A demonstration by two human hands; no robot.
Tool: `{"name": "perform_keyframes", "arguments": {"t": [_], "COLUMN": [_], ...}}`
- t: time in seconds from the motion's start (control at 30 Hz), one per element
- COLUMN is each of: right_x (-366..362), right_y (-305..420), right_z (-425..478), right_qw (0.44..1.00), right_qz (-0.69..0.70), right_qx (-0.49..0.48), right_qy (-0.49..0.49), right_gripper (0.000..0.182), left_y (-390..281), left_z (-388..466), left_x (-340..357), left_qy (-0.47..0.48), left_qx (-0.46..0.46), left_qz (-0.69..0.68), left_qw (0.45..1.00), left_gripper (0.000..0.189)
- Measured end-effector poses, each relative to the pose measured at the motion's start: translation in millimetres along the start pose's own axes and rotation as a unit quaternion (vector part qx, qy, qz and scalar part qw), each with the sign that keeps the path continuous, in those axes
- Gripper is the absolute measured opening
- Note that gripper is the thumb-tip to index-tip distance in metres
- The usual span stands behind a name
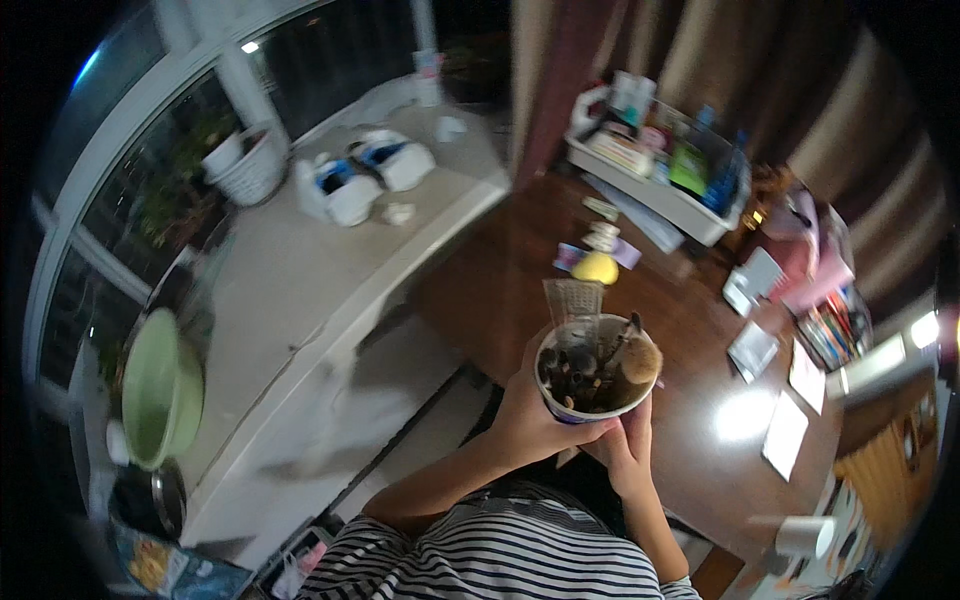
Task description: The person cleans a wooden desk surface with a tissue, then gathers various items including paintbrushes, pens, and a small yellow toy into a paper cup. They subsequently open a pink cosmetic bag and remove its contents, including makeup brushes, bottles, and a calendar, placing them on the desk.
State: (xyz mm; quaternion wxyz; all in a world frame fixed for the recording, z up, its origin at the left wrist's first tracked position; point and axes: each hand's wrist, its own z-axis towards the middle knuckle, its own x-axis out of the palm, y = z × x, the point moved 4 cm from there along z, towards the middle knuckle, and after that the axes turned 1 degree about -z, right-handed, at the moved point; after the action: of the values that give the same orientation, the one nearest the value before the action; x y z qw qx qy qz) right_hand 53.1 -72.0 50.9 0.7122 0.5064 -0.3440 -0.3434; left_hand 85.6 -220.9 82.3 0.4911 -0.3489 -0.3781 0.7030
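My left hand (529,416) wraps around the left side and front of a round cup-like tub (577,415), held above the edge of a dark wooden table (517,300). My right hand (630,450) grips the same tub from the right and below. Dark bits lie inside it. A clear plastic piece with a grid pattern (576,304) stands up at its far rim, and a round tan fluffy thing (641,361), perhaps a brush head, sits at its right. Beyond the tub, a yellow rounded object (596,268) lies on the table.
A white bin of bottles and packets (637,176) stands at the table's back. White papers (785,435), a pink bag (814,262) and a white cup (806,536) are on the right. Left, a window ledge (262,277) holds white shoes (349,199), a plant pot (251,169) and a green basin (161,390).
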Motion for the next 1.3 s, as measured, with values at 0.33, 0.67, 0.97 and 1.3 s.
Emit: {"name": "perform_keyframes", "arguments": {"t": [0.33, 0.67, 0.97, 1.3], "right_x": [210, 475, 545, 353], "right_y": [-60, -112, -136, -62], "right_z": [72, 71, 58, 92], "right_qw": [0.923, 0.861, 0.866, 0.932], "right_qz": [-0.152, -0.039, -0.137, -0.074], "right_qx": [-0.012, -0.044, -0.078, -0.079], "right_qy": [0.354, 0.505, 0.475, 0.345], "right_gripper": [0.040, 0.053, 0.088, 0.062], "left_y": [-8, -18, -11, 5], "left_z": [-70, -199, -269, -140], "left_x": [-179, -321, -351, -257], "left_qy": [-0.292, -0.565, -0.678, -0.478], "left_qx": [-0.032, -0.086, -0.098, 0.069], "left_qz": [0.147, 0.209, 0.195, 0.287], "left_qw": [0.944, 0.794, 0.702, 0.828], "left_gripper": [0.097, 0.090, 0.056, 0.048]}}
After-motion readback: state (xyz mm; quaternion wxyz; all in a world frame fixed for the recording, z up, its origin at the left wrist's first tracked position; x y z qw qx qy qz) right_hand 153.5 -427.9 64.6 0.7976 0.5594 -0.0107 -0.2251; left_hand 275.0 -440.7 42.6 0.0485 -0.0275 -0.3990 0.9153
